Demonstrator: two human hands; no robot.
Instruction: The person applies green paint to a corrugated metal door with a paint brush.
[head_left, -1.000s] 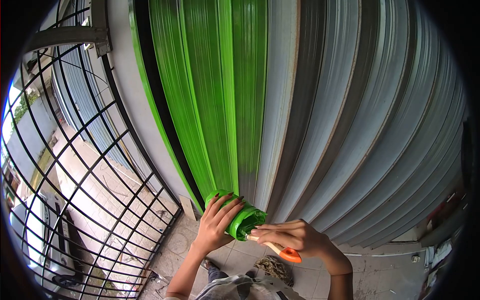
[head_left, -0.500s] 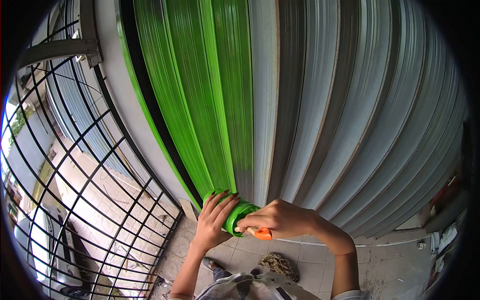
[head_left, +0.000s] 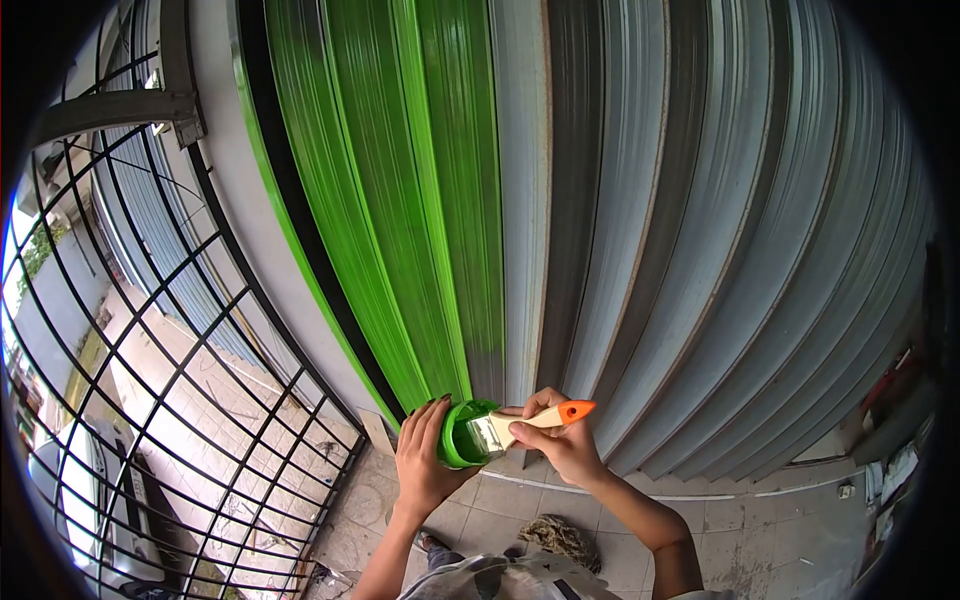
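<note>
My left hand [head_left: 425, 460] is wrapped round a paint can [head_left: 452, 432] with green paint inside, its mouth tilted toward me. In my right hand [head_left: 565, 448] is a paintbrush [head_left: 520, 430] with a pale wooden handle and an orange tip. The brush's metal band lies at the can's rim, and its bristles are inside the can's mouth, hard to make out. Just beyond both hands rises a folded metal shutter [head_left: 620, 220]. Its left panels carry a green painted surface [head_left: 385, 200], while the panels to the right are grey.
A black barred gate [head_left: 180, 380] stands at the left, with a parked vehicle [head_left: 105, 500] behind it. On the tiled floor [head_left: 640, 530] lies a crumpled cloth [head_left: 562, 540] near my feet. Various items are piled at the far right edge.
My right hand has turned and drawn the brush up and to the right, so its handle and metal band now show. The can's mouth has turned more toward me.
</note>
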